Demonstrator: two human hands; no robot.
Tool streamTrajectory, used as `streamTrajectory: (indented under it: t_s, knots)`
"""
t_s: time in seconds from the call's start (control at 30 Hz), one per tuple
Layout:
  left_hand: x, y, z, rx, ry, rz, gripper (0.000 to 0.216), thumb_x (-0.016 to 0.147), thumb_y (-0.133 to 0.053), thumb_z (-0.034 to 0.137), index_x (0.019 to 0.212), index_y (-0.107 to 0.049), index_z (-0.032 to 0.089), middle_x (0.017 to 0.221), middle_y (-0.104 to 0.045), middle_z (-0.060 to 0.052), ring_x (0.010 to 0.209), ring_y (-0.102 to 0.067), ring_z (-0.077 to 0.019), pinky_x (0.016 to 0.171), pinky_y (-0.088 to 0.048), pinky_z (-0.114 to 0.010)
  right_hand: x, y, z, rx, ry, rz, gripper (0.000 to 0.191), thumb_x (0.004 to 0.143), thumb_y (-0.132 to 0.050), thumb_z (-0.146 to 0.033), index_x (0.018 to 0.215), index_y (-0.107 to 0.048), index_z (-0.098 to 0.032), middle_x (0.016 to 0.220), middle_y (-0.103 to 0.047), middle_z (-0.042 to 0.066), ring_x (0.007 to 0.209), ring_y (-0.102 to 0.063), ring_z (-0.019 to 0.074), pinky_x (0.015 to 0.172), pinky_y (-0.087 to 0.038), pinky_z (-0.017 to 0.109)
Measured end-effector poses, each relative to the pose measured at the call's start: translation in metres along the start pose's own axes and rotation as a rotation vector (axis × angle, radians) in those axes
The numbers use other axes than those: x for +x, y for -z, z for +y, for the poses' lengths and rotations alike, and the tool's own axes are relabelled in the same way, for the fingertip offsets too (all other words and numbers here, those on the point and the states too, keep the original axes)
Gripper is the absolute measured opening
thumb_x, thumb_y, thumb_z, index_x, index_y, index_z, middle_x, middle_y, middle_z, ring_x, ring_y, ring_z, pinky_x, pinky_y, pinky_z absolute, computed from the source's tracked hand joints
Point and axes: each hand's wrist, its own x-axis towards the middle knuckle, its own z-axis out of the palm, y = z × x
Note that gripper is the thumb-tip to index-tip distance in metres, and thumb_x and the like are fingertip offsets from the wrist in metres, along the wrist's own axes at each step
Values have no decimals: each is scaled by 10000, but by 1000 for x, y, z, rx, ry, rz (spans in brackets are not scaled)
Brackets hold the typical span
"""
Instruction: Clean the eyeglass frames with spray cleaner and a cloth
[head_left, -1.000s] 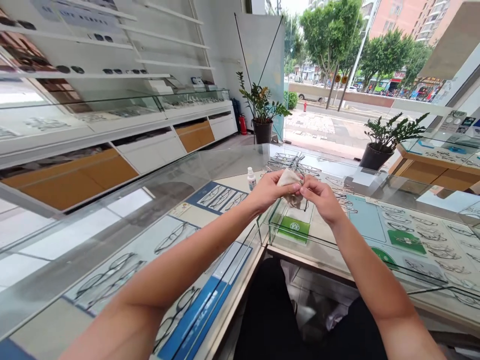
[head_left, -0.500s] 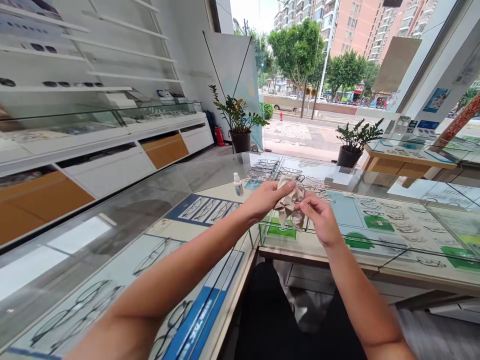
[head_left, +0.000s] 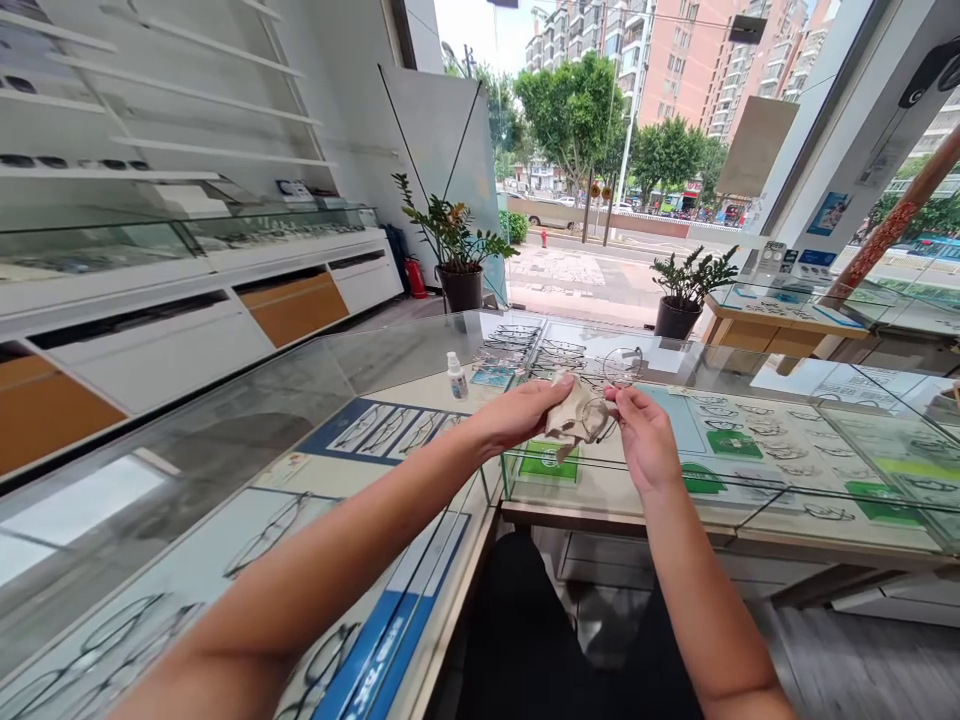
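My left hand [head_left: 517,412] is closed on a beige cleaning cloth [head_left: 571,416], pinching it over one lens of a pair of thin-framed glasses [head_left: 611,385]. My right hand [head_left: 646,438] is closed on the glasses, gripping the frame just right of the cloth; the other round lens sticks up above my fingers. Both hands hover above the corner of a glass display counter [head_left: 420,350]. A small white dropper bottle [head_left: 456,377] stands on the glass to the left of my left hand.
Rows of spectacle frames [head_left: 525,345] lie under the counter glass. Wall shelves with more glasses [head_left: 75,162] run along the left. Two potted plants [head_left: 459,245] [head_left: 684,285] stand by the window. A further display counter [head_left: 795,310] is at the right.
The view has turned right and dropped slightly. My hands have pulled apart a little, and the cloth now bares one round lens that was covered before.
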Motion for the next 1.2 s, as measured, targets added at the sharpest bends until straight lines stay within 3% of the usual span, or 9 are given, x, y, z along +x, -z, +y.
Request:
streamTrajectory:
  t_s: [0.17, 0.33, 0.6, 0.67, 0.87, 1.0, 1.1, 1.2]
  knots:
    - [0, -9, -2, -69, 1, -157, 602, 715, -775, 759, 788, -734, 162, 818, -764, -110, 799, -712, -227, 763, -559, -331, -2, -9, 5, 87, -78, 50, 442, 607, -913, -584, 798, -735, -227, 941, -733, 28, 718, -572, 153, 639, -491, 304]
    - [5, -5, -7, -152, -13, -188, 462, 733, -829, 572, 858, -741, 135, 868, -765, -133, 930, -722, -275, 871, -561, -384, -2, -9, 6, 63, 26, 75, 433, 649, -886, -591, 788, -728, -213, 934, -727, 41, 810, -595, 170, 723, -493, 304]
    - [-2, -14, -9, -23, -53, -219, 507, 749, -847, 600, 846, -686, 130, 725, -694, -50, 595, -588, -123, 577, -430, -233, -5, -15, 6, 35, 68, 53, 422, 684, -855, -602, 781, -706, -219, 884, -686, 42, 761, -569, 173, 693, -486, 310]
    - [-4, -21, -11, 48, -89, -220, 524, 762, -820, 630, 839, -667, 135, 693, -671, -37, 568, -564, -119, 556, -410, -237, -9, -15, 8, 6, 96, 47, 410, 715, -830, -607, 773, -694, -224, 883, -662, 38, 785, -571, 179, 714, -489, 314]
    - [-2, -41, -35, 56, -181, -52, 602, 647, -876, 662, 830, -618, 150, 630, -564, 25, 524, -472, -91, 497, -361, -222, -27, -11, 19, 19, 117, 103, 387, 739, -825, -590, 780, -712, -222, 895, -619, 36, 856, -579, 189, 793, -504, 330]
    - [-2, -44, -44, 101, -200, -27, 618, 749, -737, 763, 848, -618, 165, 583, -550, 22, 450, -472, -109, 439, -371, -241, -36, -10, 22, 65, 56, 132, 402, 699, -854, -593, 839, -751, -230, 965, -635, 51, 889, -595, 197, 801, -521, 336]
    - [-3, -40, -41, 112, -195, -67, 664, 790, -643, 819, 844, -627, 158, 592, -587, -4, 454, -514, -125, 461, -415, -257, -37, -9, 20, 40, 106, 136, 362, 721, -848, -565, 819, -760, -228, 949, -625, 50, 925, -598, 206, 838, -518, 342]
    - [-4, -35, -32, 103, -136, -173, 648, 775, -693, 789, 830, -622, 147, 646, -616, -18, 519, -552, -126, 523, -448, -256, -35, -6, 18, 53, 126, 135, 334, 722, -854, -539, 760, -751, -224, 885, -614, 37, 893, -586, 198, 824, -501, 335]
